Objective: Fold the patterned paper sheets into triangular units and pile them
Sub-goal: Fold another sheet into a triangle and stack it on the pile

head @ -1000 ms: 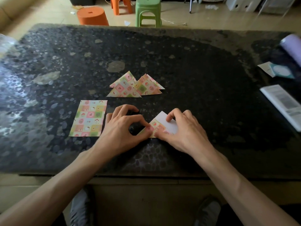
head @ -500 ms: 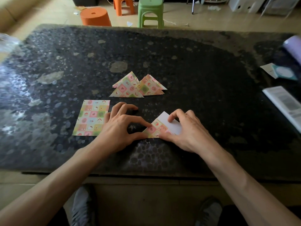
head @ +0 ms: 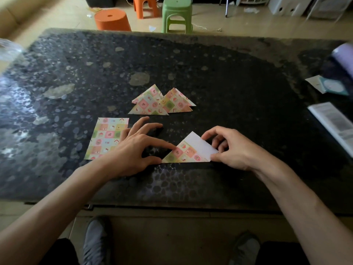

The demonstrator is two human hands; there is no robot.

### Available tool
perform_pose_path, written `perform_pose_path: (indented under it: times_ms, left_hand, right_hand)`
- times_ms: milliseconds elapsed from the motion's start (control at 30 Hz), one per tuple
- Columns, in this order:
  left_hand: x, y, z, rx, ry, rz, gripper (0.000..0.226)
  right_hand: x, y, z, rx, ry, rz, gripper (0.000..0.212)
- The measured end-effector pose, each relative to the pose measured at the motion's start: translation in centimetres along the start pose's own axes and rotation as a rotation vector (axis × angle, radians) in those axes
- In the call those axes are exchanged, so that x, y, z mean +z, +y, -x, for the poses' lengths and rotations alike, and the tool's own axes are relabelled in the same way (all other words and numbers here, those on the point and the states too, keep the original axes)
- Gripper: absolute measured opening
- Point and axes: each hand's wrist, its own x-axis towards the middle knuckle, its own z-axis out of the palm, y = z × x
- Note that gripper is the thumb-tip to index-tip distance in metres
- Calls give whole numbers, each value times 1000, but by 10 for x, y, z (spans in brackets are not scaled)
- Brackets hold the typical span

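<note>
My left hand [head: 137,148] lies spread on the black speckled stone table [head: 238,88], its index tip pressing the half-folded patterned paper sheet [head: 186,154]. My right hand [head: 235,150] pinches that sheet's white flap at 3 o'clock. Overlapping folded patterned triangles [head: 162,104] lie at 12 o'clock, and a flat patterned rectangular sheet [head: 107,138] at 9 o'clock.

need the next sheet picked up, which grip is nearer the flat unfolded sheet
Left. The left grip lies at the flat unfolded sheet's right edge, its fingertip on the half-folded sheet. The right grip is farther right, pinching that half-folded sheet's white flap.
</note>
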Motion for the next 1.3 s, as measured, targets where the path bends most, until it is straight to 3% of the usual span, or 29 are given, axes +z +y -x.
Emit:
perform_pose_path:
  times_ms: [67,167,333,533,800,1167,1300]
  left_hand:
    - [0,2,-1,8,21,-11,56]
    - [5,9,-3,19,146,17,45]
    - [21,21,-8,28,225,-115,68]
    - [27,20,-10,110,228,-43,46]
    - [21,20,-3,450,271,-349,38]
    - [26,17,-1,455,362,-356,45]
    - [26,15,-2,465,404,-339,39]
  right_hand:
    - [-1,4,0,-9,143,-48,39]
    - [4,6,-1,19,301,70,32]
    - [22,6,2,-31,260,154,39]
    - [29,-1,4,-33,236,127,38]
    - [30,0,7,-7,325,230,41]
    - [18,-4,6,16,238,-86,42]
    - [11,1,7,-113,116,-83,59]
